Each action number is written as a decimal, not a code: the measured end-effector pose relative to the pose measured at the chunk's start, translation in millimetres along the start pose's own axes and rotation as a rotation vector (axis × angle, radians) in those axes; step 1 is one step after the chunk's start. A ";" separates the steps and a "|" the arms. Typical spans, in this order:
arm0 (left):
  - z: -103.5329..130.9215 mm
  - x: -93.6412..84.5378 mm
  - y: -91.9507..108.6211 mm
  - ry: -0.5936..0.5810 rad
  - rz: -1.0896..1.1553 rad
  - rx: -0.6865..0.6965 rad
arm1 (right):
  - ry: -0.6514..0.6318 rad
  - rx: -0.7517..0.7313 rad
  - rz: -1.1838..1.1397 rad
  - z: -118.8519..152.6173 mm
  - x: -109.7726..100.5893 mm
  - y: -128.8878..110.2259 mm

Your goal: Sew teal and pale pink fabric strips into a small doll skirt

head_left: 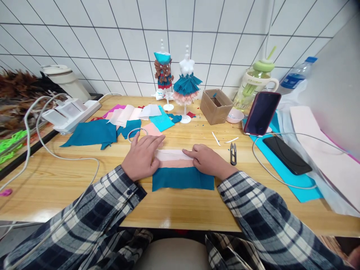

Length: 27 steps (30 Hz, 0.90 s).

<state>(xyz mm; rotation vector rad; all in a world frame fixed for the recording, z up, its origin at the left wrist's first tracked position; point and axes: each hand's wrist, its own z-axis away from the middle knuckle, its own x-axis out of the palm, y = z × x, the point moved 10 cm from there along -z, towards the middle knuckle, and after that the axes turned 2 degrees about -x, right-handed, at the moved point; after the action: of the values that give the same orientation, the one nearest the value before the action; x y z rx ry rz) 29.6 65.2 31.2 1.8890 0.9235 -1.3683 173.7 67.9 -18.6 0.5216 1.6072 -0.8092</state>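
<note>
A layered strip of thin paper or cloth lies flat before me: a teal sheet (180,178) nearest, a peach band (177,164) above it and a pale pink strip (173,155) along the far side. My left hand (143,156) rests on the strip's left end with its fingers spread. On the pale strip's right part, the stretched index finger of my right hand (204,158) presses down; its other fingers are partly curled and partly hidden. A thin white ring (129,135), perhaps a tape roll, stands just beyond my left fingers. Black thread snips (233,153) lie right of my right hand.
Two small dress forms (185,90) in paper-like outfits stand at the back beside a cardboard box (216,107). Coloured sheets (92,132) lie at left near a power strip (75,112) with trailing cables. Phones (287,154), a green-lidded bottle (253,84) and more sheets occupy the right.
</note>
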 end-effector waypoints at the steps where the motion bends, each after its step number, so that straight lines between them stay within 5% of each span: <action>1: -0.1 0.7 11.0 -0.002 0.016 0.039 | -0.004 -0.002 0.008 0.2 0.3 -0.9; 6: 0.6 33.5 49.1 -0.150 0.046 0.146 | -0.006 0.014 0.079 1.0 0.4 -4.4; 10: 5.3 55.6 51.4 -0.280 0.053 0.150 | -0.020 0.036 0.135 2.4 -1.1 -6.1; 27: 9.8 46.4 37.5 -0.239 0.024 0.126 | -0.110 0.111 0.177 15.6 -4.6 3.6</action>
<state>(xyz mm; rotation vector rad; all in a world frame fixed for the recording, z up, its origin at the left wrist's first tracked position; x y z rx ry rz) 65.4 44.5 -12.8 1.7716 0.7089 -1.6289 187.5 59.2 -15.8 0.6774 1.3993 -0.7833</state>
